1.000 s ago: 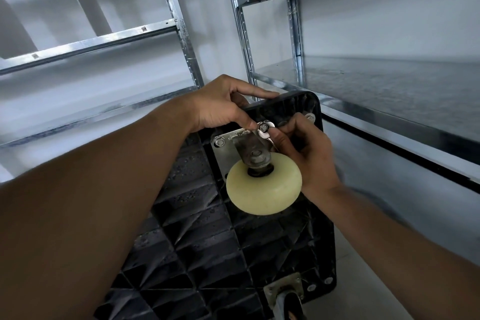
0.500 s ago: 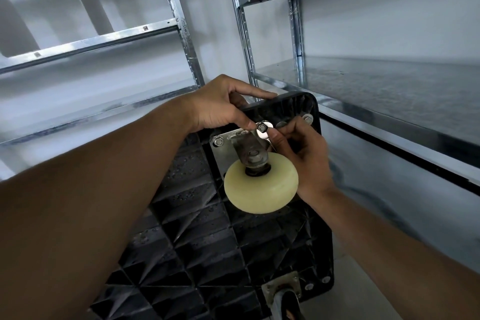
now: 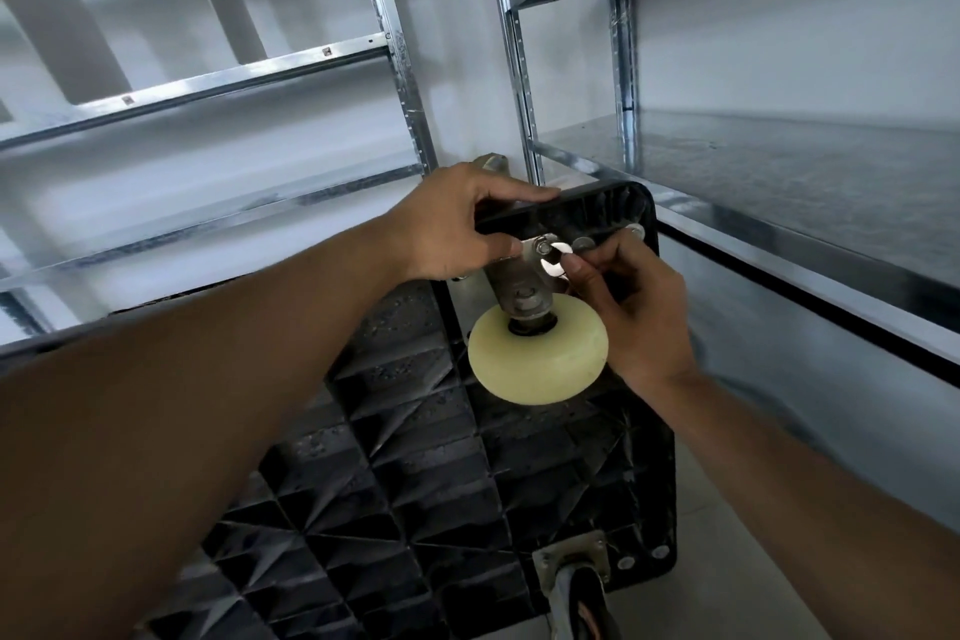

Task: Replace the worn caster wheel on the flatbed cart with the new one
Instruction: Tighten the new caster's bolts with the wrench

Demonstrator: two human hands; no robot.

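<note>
A view from head height looks down two bare forearms at a black plastic cart (image 3: 415, 457) tipped up on its end, its ribbed underside facing the viewer. Near the cart's upper right corner, a cream wheel (image 3: 537, 364) hangs in a metal fork fixed to a metal plate (image 3: 529, 252) on the underside. The left hand (image 3: 457, 229) grips the cart's top edge, fingers curled over the rim and the thumb on the near side, just beside the plate. The right hand (image 3: 634, 307) pinches a small shiny wrench (image 3: 555, 264) between thumb and curled fingers; the wrench head sits at a nut (image 3: 543, 248) on the plate, just above the wheel. Whether the wrench fully grips the nut is too small to tell. At the cart's lower edge a second caster (image 3: 576, 582) with a dark wheel is bolted on, partly cut off by the frame. A metal rack (image 3: 218, 88) stands behind on the left, and a grey shelf (image 3: 779, 182) runs along the right, close to the cart. Pale floor (image 3: 727, 561) shows at lower right.
</note>
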